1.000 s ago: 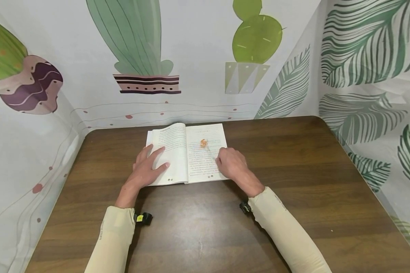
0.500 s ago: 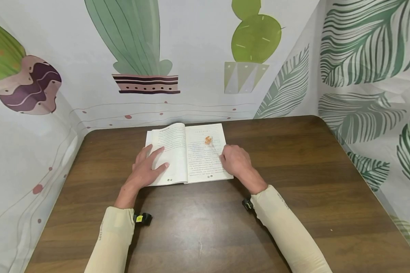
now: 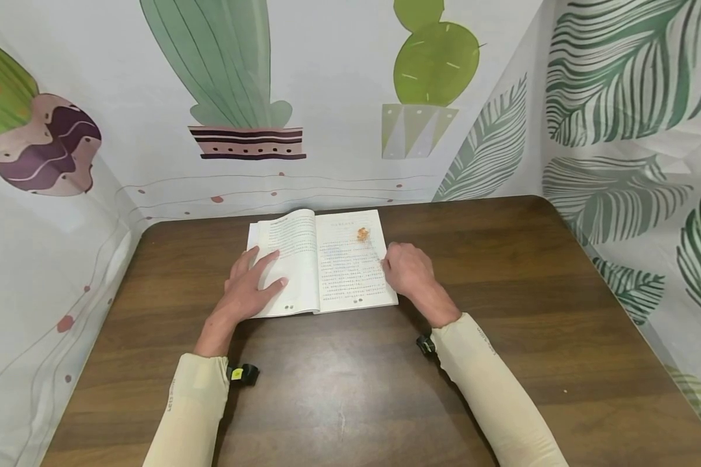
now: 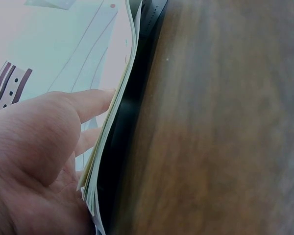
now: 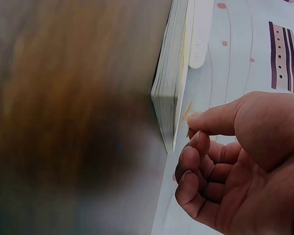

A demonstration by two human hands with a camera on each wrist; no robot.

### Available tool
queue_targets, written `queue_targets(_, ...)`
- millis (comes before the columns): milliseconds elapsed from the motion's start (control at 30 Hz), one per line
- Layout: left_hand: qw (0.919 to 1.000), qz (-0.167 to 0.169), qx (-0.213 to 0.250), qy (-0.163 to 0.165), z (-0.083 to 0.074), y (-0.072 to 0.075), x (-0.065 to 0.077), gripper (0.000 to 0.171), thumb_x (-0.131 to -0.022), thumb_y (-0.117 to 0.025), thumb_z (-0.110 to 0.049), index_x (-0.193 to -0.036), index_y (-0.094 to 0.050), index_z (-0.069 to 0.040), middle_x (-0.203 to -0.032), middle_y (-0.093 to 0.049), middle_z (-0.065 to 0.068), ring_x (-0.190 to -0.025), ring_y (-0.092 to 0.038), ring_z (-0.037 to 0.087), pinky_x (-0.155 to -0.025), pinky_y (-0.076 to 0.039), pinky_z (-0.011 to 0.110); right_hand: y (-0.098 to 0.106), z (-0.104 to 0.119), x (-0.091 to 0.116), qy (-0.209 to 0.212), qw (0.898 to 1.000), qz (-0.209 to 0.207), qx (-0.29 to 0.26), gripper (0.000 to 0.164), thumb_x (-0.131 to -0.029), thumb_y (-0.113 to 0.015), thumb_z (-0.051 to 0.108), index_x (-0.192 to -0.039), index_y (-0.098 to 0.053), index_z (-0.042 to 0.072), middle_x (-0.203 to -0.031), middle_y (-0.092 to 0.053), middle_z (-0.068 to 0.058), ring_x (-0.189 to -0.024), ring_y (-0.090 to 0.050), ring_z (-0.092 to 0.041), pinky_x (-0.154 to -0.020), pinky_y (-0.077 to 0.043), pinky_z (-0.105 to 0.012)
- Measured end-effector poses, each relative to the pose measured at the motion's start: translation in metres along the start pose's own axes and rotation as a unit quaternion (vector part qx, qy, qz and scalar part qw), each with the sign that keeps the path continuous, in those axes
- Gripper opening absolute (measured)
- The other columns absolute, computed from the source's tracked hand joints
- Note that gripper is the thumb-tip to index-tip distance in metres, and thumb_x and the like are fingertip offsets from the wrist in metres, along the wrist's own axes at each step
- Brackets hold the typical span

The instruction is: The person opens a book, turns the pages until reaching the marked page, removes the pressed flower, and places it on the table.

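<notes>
An open book lies on the wooden table, its left pages bowed up near the spine. My left hand rests spread on the left page; the left wrist view shows the hand at the edge of the raised pages. Over the right page is a small orange flower on a thin pale stem. At the book's right edge, my right hand pinches the lower end of that stem. In the right wrist view, thumb and forefinger meet on it, other fingers curled, with a bit of the flower showing beyond the thumb.
The brown table extends on both sides and in front of the book. Its far edge meets a white backdrop printed with cacti and leaves. Black cameras are strapped at both wrists.
My right hand has moved right and slightly away from me, carrying the flower toward the upper right of the right page. The left hand stays on the left page.
</notes>
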State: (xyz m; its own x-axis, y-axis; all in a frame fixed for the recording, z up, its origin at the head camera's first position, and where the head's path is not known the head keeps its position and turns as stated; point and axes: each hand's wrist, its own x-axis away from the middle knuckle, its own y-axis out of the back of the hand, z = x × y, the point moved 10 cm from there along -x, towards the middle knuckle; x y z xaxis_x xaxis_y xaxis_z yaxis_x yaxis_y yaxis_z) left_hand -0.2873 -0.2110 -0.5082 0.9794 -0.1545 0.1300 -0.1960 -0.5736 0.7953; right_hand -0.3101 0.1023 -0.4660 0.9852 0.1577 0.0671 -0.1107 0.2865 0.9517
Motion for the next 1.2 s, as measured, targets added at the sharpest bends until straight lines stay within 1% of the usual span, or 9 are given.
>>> queue_targets(200,1.0,0.0,-0.001,0.001,0.0,0.0,0.0,0.069,-0.106,-0.062,-0.045,-0.166,-0.038,-0.021,-0.176,-0.006,0.019,-0.161,0.0,0.046,-0.116,-0.014,0.077,0.005,-0.007,-0.001,-0.008,1.0,-0.007,0.001,0.023,-0.105,-0.06,0.016,-0.086,-0.062,0.003,-0.076,-0.06,-0.011,-0.065,-0.06,-0.028,-0.054,-0.048,-0.04)
queue_targets(333,1.0,-0.001,0.001,0.0,0.0,0.0,0.0,0.069,-0.106,-0.061,-0.045,-0.166,-0.038,-0.02,-0.176,-0.006,0.019,-0.161,-0.001,0.046,-0.116,-0.014,0.077,0.007,-0.013,-0.003,-0.013,1.0,-0.014,0.002,0.022,-0.105,-0.06,0.016,-0.087,-0.062,0.003,-0.076,-0.06,-0.012,-0.065,-0.06,-0.029,-0.054,-0.049,-0.041)
queue_targets(433,1.0,-0.001,0.002,0.0,0.0,0.0,0.001,0.068,-0.106,-0.062,-0.044,-0.166,-0.038,-0.02,-0.176,-0.006,0.019,-0.161,0.0,0.046,-0.116,-0.014,0.077,0.009,-0.019,-0.004,-0.019,1.0,-0.019,0.001,0.021,-0.104,-0.061,0.016,-0.089,-0.064,0.003,-0.078,-0.063,-0.013,-0.068,-0.062,-0.03,-0.057,-0.051,-0.043)
queue_targets(567,1.0,-0.001,0.004,-0.001,-0.001,0.0,0.001,0.068,-0.106,-0.061,-0.044,-0.166,-0.038,-0.021,-0.176,-0.007,0.018,-0.161,0.0,0.046,-0.116,-0.013,0.077,0.012,-0.025,-0.005,-0.025,0.999,-0.026,0.0,0.021,-0.104,-0.062,0.018,-0.094,-0.068,0.001,-0.085,-0.07,-0.015,-0.074,-0.068,-0.034,-0.062,-0.055,-0.049)
queue_targets(667,1.0,0.0,0.005,-0.001,-0.001,0.0,0.001,0.068,-0.106,-0.061,-0.044,-0.166,-0.038,-0.021,-0.176,-0.006,0.018,-0.161,0.0,0.046,-0.116,-0.013,0.077,0.014,-0.03,-0.005,-0.03,0.999,-0.029,0.0,0.022,-0.105,-0.063,0.02,-0.098,-0.069,0.0,-0.089,-0.071,-0.017,-0.076,-0.069,-0.035,-0.064,-0.056,-0.051)
queue_targets(800,1.0,0.001,0.005,0.0,-0.002,0.0,0.001,0.068,-0.106,-0.061,-0.044,-0.166,-0.038,-0.02,-0.176,-0.006,0.018,-0.161,0.0,0.046,-0.116,-0.013,0.077,0.016,-0.036,-0.006,-0.039,0.999,-0.031,0.0,0.023,-0.106,-0.062,0.02,-0.1,-0.069,-0.001,-0.087,-0.069,-0.016,-0.073,-0.066,-0.032,-0.062,-0.055,-0.049)
queue_targets(1033,1.0,0.003,0.004,0.002,-0.001,0.0,0.001,0.069,-0.106,-0.061,-0.044,-0.166,-0.037,-0.02,-0.176,-0.006,0.018,-0.161,0.0,0.046,-0.117,-0.014,0.075,0.021,-0.045,-0.006,-0.047,0.998,-0.04,0.0,0.024,-0.106,-0.063,0.019,-0.092,-0.067,0.0,-0.08,-0.065,-0.015,-0.067,-0.06,-0.029,-0.057,-0.052,-0.046)
queue_targets(1200,1.0,0.004,0.002,0.002,-0.001,0.0,0.001,0.069,-0.106,-0.061,-0.044,-0.166,-0.037,-0.02,-0.176,-0.006,0.018,-0.161,0.0,0.046,-0.116,-0.014,0.075,0.021,-0.051,-0.007,-0.051,0.998,-0.039,-0.005,0.023,-0.106,-0.062,0.018,-0.094,-0.067,-0.001,-0.08,-0.065,-0.016,-0.067,-0.06,-0.029,-0.057,-0.051,-0.044)
